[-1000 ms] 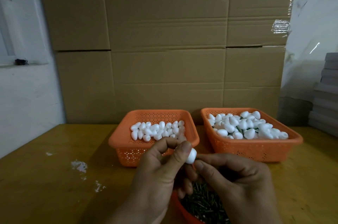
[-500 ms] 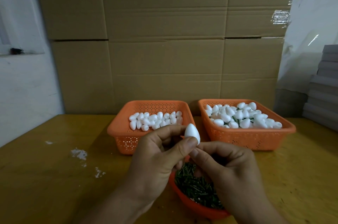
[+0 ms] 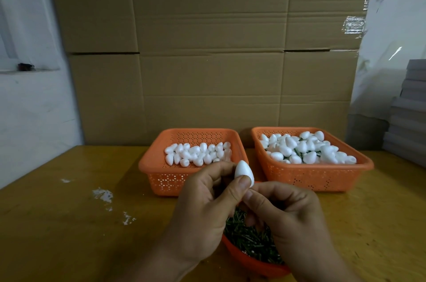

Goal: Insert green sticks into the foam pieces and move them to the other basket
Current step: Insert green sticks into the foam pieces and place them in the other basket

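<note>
foam piece [image 3: 244, 173], egg-shaped and point up, sits pinched between the thumb and fingers of the left hand [image 3: 202, 208], while the right hand [image 3: 288, 212] curls just below it, fingertips meeting at its base, both above the bowl of green sticks [image 3: 249, 239] and before two orange baskets [image 3: 159, 166].
</note>
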